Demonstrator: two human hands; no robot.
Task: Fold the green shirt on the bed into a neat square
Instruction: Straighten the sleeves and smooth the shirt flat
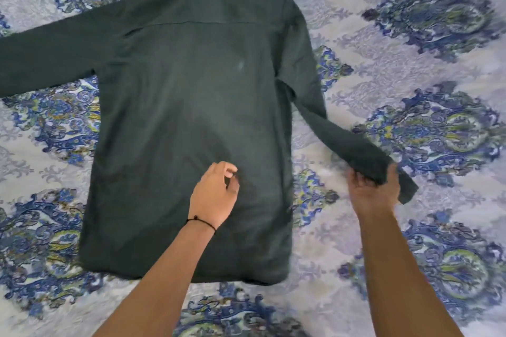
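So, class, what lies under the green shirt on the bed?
The blue-patterned bedspread shows all round the green shirt and runs beneath it. The shirt lies back up, so its front and anything between it and the bedspread are covered.

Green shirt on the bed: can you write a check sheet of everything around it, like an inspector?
Surface: bedspread, white with blue paisley medallions, lying flat.
Job's things: green shirt spread back-up; left-side sleeve stretched out; not yet folded.
Clutter: nothing seen.
Grippers: left hand over the shirt's lower back, fingers loosely curled, holding nothing; right hand grips the right-side sleeve near its end.
Cables: nothing seen; only a black cord bracelet on the left wrist.
Surroundings: nothing seen beyond the bed.
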